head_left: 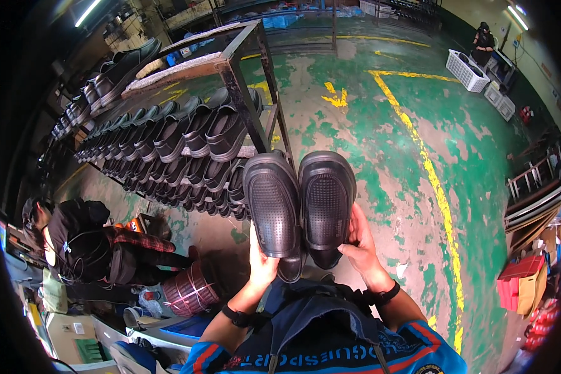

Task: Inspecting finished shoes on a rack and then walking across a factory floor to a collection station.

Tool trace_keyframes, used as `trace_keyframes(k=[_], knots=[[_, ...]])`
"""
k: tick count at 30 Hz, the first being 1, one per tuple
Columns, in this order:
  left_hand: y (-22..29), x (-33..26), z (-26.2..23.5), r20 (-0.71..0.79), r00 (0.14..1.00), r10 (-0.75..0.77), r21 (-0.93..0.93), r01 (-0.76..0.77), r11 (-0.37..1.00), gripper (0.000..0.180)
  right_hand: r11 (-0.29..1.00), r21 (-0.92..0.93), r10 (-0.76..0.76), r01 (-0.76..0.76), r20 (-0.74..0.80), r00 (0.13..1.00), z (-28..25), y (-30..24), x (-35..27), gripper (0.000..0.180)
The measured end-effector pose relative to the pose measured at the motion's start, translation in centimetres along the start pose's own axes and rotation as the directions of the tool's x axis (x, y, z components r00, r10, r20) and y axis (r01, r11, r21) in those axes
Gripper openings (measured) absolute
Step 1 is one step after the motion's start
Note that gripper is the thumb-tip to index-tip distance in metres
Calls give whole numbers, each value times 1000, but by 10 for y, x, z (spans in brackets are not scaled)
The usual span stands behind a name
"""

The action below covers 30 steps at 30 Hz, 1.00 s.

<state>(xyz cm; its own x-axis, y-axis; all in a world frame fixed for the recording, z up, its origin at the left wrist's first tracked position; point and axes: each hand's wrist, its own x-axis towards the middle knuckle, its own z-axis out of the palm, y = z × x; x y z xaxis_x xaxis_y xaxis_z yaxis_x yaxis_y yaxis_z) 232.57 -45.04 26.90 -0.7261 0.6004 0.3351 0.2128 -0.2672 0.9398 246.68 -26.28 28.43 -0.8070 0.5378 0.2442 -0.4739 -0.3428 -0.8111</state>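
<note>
Two black slip-on shoes with dotted, perforated uppers are held up side by side in front of me, toes pointing away. My left hand (262, 260) grips the left shoe (272, 206) along its outer side near the heel. Around the right shoe (326, 202), my right hand (361, 246) is closed, with the thumb on its side near the heel. Beneath the two heels, more dark shoe parts (291, 268) show; whether they belong to the same shoes I cannot tell. The fingers under the shoes are partly hidden.
To the left stands a metal rack (249, 103) with rows of black shoes (168, 137). A person (87, 243) bends at lower left beside a woven basket (190, 290). Another person (483, 45) is far right by a white crate (467, 71). Boxes (522, 283) are stacked at right.
</note>
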Motion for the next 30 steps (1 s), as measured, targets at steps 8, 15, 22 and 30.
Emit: trace_keyframes(k=[8,15,22,30], knots=[[-23,-7,-8,-76,988,-132,-183,116,976,76,997,41,58,-59,29,998,-11,9,-2,97],[-16,26,-16,-62,697,-714,-543,577,610,34,980,114,172,-165,-48,984,-11,13,1,78],[46,33,-3,561,601,-569,-596,771,227,45,800,268,566,-536,-42,823,27,-38,0,43],[43,35,8,668,612,-422,-610,776,159,38,677,392,634,-623,120,764,5,-13,-1,39]])
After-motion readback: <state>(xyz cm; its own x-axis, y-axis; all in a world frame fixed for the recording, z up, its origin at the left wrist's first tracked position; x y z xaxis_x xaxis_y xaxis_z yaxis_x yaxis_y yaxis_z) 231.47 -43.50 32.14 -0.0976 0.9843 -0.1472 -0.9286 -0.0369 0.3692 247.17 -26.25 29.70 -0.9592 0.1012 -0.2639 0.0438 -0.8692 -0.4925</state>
